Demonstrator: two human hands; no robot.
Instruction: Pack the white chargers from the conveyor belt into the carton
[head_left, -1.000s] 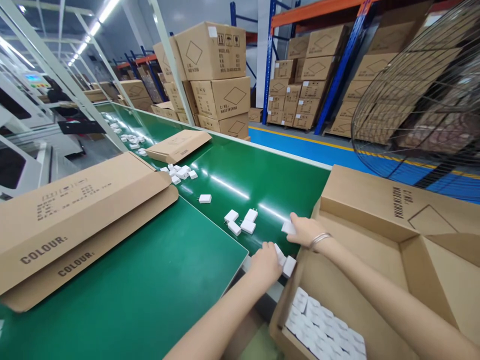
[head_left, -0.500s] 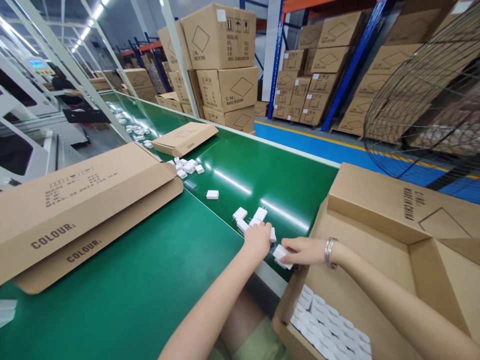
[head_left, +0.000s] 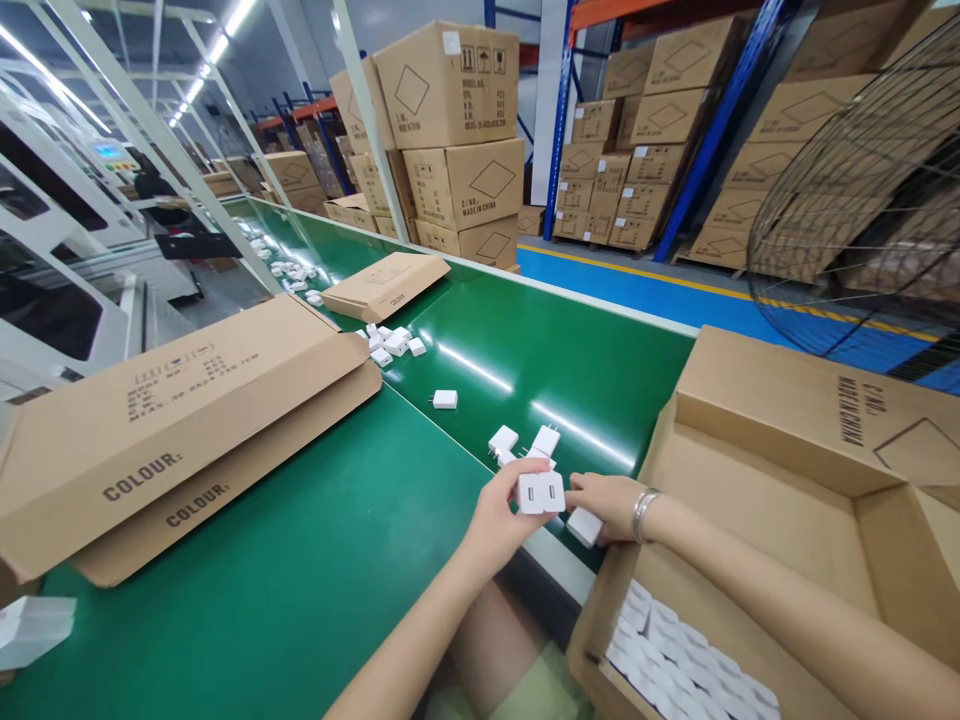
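With the left hand pinching two white chargers side by side above the belt edge and the right hand closed on another charger, the loosely paired units may slip and fall short of the open carton.

I see two small white chargers pressed side by side, their flat faces turned up to me, each face with a small dark slot. They sit above the near edge of the belt. One more white charger lies tilted just beside them, at the carton's corner.
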